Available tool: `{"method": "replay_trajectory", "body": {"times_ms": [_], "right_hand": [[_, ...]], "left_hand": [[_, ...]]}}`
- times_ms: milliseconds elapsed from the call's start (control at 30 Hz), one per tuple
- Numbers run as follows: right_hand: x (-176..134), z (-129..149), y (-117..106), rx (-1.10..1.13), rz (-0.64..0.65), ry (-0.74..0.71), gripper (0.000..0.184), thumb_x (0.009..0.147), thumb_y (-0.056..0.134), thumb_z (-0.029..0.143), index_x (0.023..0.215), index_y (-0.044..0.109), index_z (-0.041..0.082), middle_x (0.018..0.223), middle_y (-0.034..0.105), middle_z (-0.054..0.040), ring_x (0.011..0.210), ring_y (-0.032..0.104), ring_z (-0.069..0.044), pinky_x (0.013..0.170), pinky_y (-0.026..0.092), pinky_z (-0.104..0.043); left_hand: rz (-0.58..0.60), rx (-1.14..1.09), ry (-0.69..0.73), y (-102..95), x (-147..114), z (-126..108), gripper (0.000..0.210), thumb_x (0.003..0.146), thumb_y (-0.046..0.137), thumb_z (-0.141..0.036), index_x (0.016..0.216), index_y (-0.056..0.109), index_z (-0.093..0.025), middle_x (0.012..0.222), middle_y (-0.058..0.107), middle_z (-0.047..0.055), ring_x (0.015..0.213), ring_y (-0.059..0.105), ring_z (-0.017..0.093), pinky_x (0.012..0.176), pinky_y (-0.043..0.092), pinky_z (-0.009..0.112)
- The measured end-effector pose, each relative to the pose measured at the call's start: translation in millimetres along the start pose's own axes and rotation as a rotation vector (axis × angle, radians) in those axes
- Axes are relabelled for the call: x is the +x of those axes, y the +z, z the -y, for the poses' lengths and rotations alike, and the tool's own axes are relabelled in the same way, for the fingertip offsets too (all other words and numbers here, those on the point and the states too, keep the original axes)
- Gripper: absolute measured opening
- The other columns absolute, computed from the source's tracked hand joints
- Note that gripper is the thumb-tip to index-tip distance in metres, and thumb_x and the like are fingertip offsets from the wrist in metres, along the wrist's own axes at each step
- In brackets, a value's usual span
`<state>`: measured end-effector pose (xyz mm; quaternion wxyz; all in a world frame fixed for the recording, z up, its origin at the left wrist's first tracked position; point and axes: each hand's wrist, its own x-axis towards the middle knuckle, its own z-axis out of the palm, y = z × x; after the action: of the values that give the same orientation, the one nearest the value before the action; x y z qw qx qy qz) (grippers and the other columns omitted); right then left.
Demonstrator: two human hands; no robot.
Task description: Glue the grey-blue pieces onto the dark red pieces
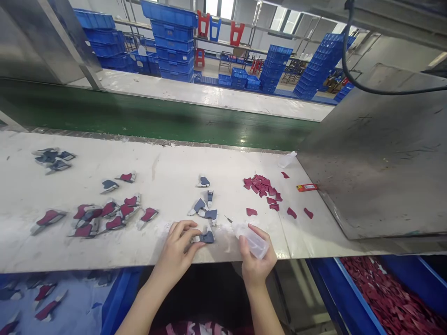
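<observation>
Your left hand pinches a blue-grey piece near the white table's front edge, apparently to steady it; your right hand grasps a clear plastic bottle, apart from it.

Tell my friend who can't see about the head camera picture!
A person's left hand holds an angular blue-and-grey piece and the right hand a translucent plastic bottle, over a white table. Red-and-grey pieces lie left, flat dark-red pieces right.
</observation>
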<state>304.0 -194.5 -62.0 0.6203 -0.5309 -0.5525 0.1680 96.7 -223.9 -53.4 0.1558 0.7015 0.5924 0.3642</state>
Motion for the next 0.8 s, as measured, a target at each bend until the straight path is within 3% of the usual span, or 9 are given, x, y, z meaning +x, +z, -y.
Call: {"method": "replay_trajectory", "body": {"times_ms": [200, 333, 800], "right_hand": [[-12, 5, 14, 0.129, 0.078, -0.085, 0.017, 0.084, 0.064, 0.03, 0.094, 0.066, 0.016, 0.072, 0.064, -0.0023, 0.06, 0.063, -0.017, 0.052, 0.052, -0.027], [-14, 2, 14, 0.082, 0.071, -0.154, 0.015, 0.081, 0.066, 0.026, 0.093, 0.066, 0.016, 0.071, 0.065, -0.0019, 0.058, 0.063, -0.016, 0.049, 0.051, -0.026], [-12, 5, 13, -0.012, 0.099, -0.129, 0.012, 0.083, 0.065, 0.024, 0.092, 0.064, 0.016, 0.07, 0.062, -0.0013, 0.056, 0.062, -0.015, 0.049, 0.051, -0.025]], "left_hand": [[-0.052, 0.012, -0.042, 7.6, -1, -4, 0.015, 0.095, 0.057, -0.034, 0.104, 0.063, -0.023, 0.087, 0.069, 0.002, 0.077, 0.062, 0.02, 0.073, 0.05, 0.034], [-0.032, 0.023, -0.042, 9.2, -2, -5, 0.015, 0.095, 0.058, -0.034, 0.101, 0.065, -0.022, 0.083, 0.069, 0.001, 0.075, 0.062, 0.019, 0.074, 0.047, 0.035], [-0.067, 0.017, -0.038, 8.4, 0, -6, 0.016, 0.093, 0.061, -0.036, 0.096, 0.068, -0.021, 0.074, 0.067, -0.001, 0.067, 0.061, 0.017, 0.071, 0.045, 0.034]]}}
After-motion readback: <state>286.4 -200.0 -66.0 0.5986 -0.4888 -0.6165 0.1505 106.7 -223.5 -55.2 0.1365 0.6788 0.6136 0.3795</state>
